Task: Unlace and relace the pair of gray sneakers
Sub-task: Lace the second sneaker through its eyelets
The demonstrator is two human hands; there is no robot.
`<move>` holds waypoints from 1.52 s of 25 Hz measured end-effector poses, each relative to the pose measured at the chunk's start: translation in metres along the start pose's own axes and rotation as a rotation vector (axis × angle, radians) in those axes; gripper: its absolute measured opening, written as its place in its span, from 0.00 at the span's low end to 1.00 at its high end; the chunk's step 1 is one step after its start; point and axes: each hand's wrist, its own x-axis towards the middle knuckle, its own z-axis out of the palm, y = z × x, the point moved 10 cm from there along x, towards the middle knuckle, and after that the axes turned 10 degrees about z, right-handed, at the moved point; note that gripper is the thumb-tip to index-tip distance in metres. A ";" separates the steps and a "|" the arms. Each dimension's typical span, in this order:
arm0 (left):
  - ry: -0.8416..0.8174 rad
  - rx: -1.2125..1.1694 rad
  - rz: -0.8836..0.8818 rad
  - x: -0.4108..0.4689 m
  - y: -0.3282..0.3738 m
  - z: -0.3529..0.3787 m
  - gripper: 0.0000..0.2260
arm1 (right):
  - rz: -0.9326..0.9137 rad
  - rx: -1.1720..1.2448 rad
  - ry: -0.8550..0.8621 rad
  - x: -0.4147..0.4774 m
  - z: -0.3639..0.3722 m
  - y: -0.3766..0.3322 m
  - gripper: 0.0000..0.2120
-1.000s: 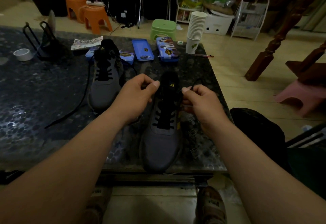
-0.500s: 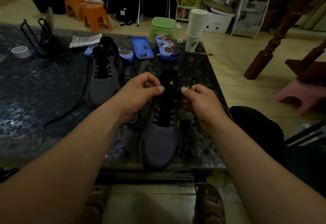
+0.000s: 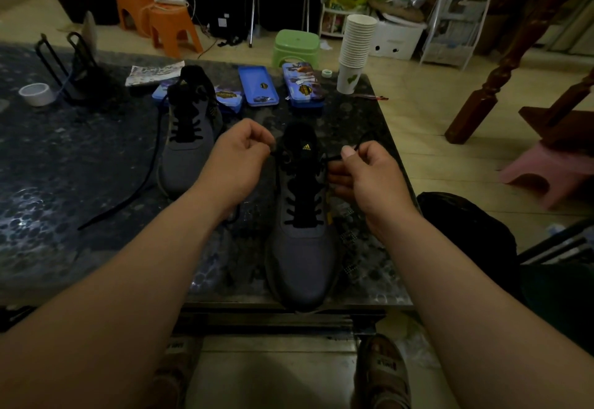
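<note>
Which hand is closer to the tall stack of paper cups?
Right. The right hand is almost directly below the paper cups in view; the left hand is farther left.

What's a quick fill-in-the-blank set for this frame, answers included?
1. The left hand and right hand each pinch an end of the near sneaker's ____ lace.
2. The far sneaker lies to the ____ of the near one.
3. The cup stack stands at the table's far ____ corner.
4. The stool behind the blue tins is ____.
Missing words: black; left; right; green.
</note>
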 end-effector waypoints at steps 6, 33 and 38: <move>0.048 0.546 0.111 -0.034 0.021 0.006 0.16 | 0.041 -0.355 -0.027 -0.009 0.006 0.012 0.14; -0.173 0.725 0.060 -0.054 0.018 0.040 0.18 | -0.162 -0.775 0.003 -0.040 0.017 0.005 0.15; -0.212 0.685 0.079 -0.054 0.018 0.045 0.12 | -0.182 -0.808 0.021 -0.038 0.019 0.002 0.11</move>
